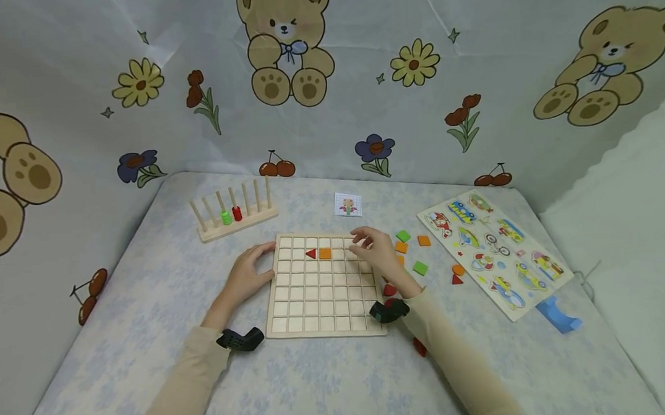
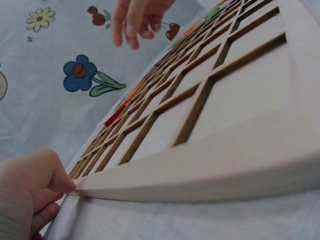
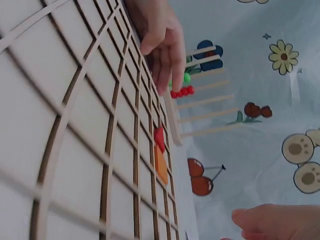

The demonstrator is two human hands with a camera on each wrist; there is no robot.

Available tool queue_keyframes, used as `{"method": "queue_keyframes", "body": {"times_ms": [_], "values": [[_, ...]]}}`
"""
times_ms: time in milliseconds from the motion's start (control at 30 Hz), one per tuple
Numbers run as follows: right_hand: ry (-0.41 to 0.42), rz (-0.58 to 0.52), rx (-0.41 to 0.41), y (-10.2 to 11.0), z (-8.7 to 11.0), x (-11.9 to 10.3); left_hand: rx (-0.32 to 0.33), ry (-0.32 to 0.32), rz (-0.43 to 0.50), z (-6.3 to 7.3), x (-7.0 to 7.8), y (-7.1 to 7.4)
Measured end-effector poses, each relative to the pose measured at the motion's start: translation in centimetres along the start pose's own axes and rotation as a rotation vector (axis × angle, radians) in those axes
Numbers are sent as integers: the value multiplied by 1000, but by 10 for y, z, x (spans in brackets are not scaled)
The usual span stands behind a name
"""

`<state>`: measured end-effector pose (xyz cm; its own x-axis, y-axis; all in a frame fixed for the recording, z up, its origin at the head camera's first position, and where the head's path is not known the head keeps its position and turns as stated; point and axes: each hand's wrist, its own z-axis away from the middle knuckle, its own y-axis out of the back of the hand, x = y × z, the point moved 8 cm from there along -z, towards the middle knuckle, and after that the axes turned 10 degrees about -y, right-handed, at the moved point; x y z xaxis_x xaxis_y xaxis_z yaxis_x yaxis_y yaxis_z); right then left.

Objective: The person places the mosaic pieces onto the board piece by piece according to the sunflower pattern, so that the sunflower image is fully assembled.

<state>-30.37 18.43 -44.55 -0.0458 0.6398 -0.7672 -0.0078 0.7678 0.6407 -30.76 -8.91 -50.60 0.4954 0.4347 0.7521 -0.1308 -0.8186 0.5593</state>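
A wooden grid board (image 1: 309,307) lies on the table between both hands. In its upper part, a red triangle tile (image 1: 311,253) sits beside an orange square tile (image 1: 325,253). My left hand (image 1: 246,273) rests against the board's left edge, thumb apart from the fingers; the left wrist view shows it touching the wooden rim (image 2: 165,192). Over the board's upper right corner hovers my right hand (image 1: 380,252), fingers loosely bent, with nothing visible in them. Just right of it lie green tiles (image 1: 420,267) and orange tiles (image 1: 424,240). Red pieces (image 1: 389,290) are partly hidden by the right forearm.
Behind the board lies a small picture card (image 1: 347,204). A peg stand (image 1: 238,226) with green and red beads is at the back left. To the right are a picture puzzle board (image 1: 502,271), a blue arched block (image 1: 559,315) and a red triangle (image 1: 457,279).
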Motion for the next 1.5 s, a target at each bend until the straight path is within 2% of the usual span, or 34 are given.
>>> {"method": "queue_keyframes", "body": {"times_ms": [133, 367, 467, 600, 833, 967, 1167, 1367, 1500], "values": [[-65, 39, 89, 39, 22, 32, -15, 6, -5, 2, -2, -3], [-206, 126, 319, 101, 67, 98, -6, 3, 2, 1, -3, -4], [-301, 139, 402, 120, 82, 124, -6, -3, -3, 0, 0, -3], [-356, 131, 425, 131, 90, 144, 4, -1, 2, 2, 1, 0], [-355, 119, 407, 129, 89, 152, 5, 10, -4, 2, 0, 2], [-367, 154, 380, 128, 92, 148, -9, 26, 12, 1, -2, -1], [-374, 191, 382, 125, 97, 139, -2, 1, -8, 2, -1, -1], [-361, 140, 432, 123, 95, 135, -7, 1, -8, 1, -1, -1], [-334, 69, 383, 114, 85, 121, -26, 19, 9, 2, 1, -1]]}}
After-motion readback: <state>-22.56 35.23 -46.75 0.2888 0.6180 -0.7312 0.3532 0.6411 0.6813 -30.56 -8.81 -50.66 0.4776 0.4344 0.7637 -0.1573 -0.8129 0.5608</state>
